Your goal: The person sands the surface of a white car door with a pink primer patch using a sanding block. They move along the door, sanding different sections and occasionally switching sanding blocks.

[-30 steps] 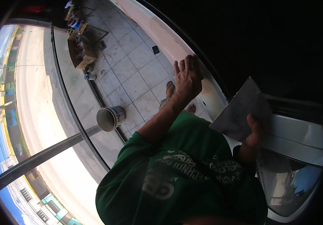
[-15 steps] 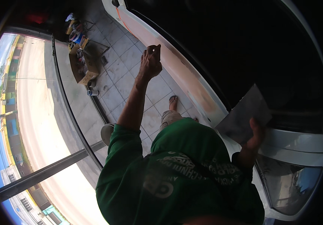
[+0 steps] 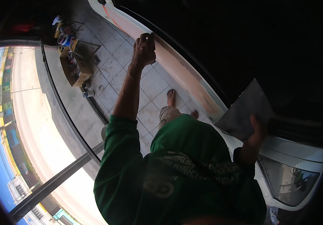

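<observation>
Two hands, one grey sheet, a pinkish car panel

The right hand (image 3: 257, 134) grips the grey sheet (image 3: 244, 110) by its lower right part, thumb on top; held at one side, it could tip and its corner scratch the nearby white bodywork (image 3: 294, 149). The left hand (image 3: 143, 55), fingers curled, is at the edge of the pinkish panel (image 3: 182, 71); a careless knuckle might mark it. Whether those fingers pinch anything, I can't tell in such shadow. The sheet hides the right hand's other fingers.
</observation>
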`<state>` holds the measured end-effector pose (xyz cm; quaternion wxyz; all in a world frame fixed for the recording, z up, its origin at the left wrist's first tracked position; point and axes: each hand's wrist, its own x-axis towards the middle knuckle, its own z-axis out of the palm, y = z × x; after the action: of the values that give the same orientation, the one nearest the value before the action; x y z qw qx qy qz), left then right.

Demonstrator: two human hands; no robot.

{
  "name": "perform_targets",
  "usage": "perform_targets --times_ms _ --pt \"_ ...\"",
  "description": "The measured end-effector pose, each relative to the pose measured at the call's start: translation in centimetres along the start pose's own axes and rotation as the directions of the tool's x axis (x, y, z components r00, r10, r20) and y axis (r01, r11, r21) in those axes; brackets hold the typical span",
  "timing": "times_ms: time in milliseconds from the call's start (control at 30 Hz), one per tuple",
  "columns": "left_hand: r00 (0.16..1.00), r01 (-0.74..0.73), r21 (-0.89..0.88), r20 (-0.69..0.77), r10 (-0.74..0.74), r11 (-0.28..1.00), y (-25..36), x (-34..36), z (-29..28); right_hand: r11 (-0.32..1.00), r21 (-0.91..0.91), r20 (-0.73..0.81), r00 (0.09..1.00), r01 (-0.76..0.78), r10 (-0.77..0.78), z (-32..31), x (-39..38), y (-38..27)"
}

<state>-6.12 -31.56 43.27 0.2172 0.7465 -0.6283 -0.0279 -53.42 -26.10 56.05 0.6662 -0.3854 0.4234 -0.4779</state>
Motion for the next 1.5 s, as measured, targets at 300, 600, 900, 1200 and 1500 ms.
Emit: perform_targets --times_ms 300,600,900,1200,1500 --pt "0.99 0.003 0.053 -0.144 0.005 0.999 8.0 -4.6 1.9 1.0 0.019 0.081 0.997 -0.016 0.015 -1.4 -0.5 -0.5" --pt "0.98 -0.01 0.053 -0.2 0.02 0.999 16.0 -9.4 2.7 0.997 0.055 0.171 0.984 -0.061 0.05 -3.9 -1.9 -0.9" --pt "0.987 0.038 0.022 -0.155 -0.034 0.999 22.7 -13.1 3.3 0.995 0.064 0.217 0.974 -0.075 0.059 -6.6 -3.9 -1.2" --pt "0.992 0.0 -0.016 -0.124 -0.002 1.0 26.1 -15.2 2.6 1.0 -0.014 0.164 0.986 -0.022 0.024 -9.0 -5.6 -0.5" --pt "0.971 -0.189 -0.565 0.015 0.239 0.803 24.9 -16.1 -6.4 0.573 -0.591 0.434 0.822 0.568 -0.368 -10.2 -4.6 7.2"
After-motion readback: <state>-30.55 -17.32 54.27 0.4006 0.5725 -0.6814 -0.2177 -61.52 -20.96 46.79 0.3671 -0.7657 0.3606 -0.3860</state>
